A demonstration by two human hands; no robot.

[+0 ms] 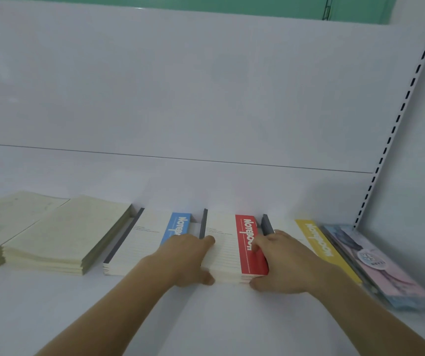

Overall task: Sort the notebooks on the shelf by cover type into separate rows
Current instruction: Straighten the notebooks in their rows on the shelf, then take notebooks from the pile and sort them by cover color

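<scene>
Nearest the camera, at the bottom of the frame, two bare forearms reach up and inward across the white shelf [206, 317]. At lower centre the left hand [188, 258] and the right hand [280, 263] clasp the red-banded notebook stack [234, 253] from either side: the left fingers [207, 240] curl over its left edge with the thumb at the near corner, and the right fingers [257, 244] lie bent on the red band with the thumb pressed at the near right corner. Touching the left hand's far side, just left of centre, lies the blue-banded notebook stack [142, 242], partly hidden by that hand. Just right of the right hand, the yellow-banded notebook stack [319, 242] lies partly covered by the wrist. At the right edge sits a pastel illustrated notebook stack [375, 265], blurred, its cover picture unreadable. At the left, two stacks of plain cream notebooks [59, 235] rest side by side, and a blue scrap shows at the far left edge. Dark grey dividers [203, 222] stand between the banded stacks. Behind everything rises the white back panel [180, 86], with a slotted upright [396, 124] at upper right and a green wall [206, 3] along the top.
</scene>
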